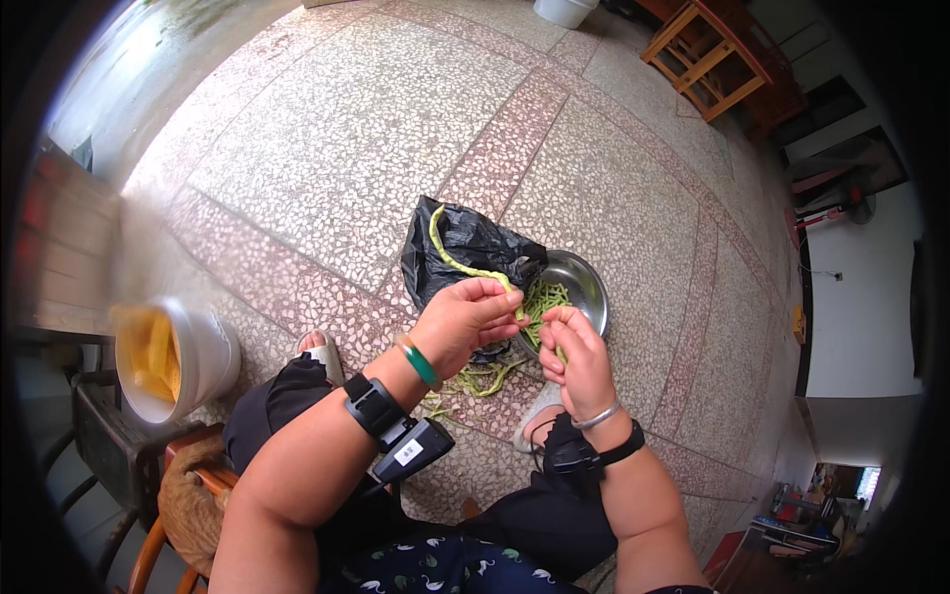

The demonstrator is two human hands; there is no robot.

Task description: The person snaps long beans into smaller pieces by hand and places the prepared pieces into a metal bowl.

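Note:
A long green bean (pixel 459 263) is pinched between the thumb and fingers of my left hand (pixel 475 312), and its far end curves up over a black plastic bag (pixel 475 241). My right hand (pixel 577 353) is just to the right, fingers curled around a short green bean piece (pixel 562 356) that shows below them. Under and beyond both hands a steel bowl (pixel 591 286) stands on the floor with many cut bean pieces (pixel 545 301) in it. Bean scraps (pixel 482 380) lie on the floor between my feet, partly hidden by my left hand.
At left stands a white bucket (pixel 211 364) with yellow contents. An orange cat (pixel 189 508) lies curled on a wooden chair (pixel 141 557) by my left arm. Terrazzo floor (pixel 356 134) stretches ahead. A wooden stool (pixel 709 63) and a white tub (pixel 565 11) are farther off.

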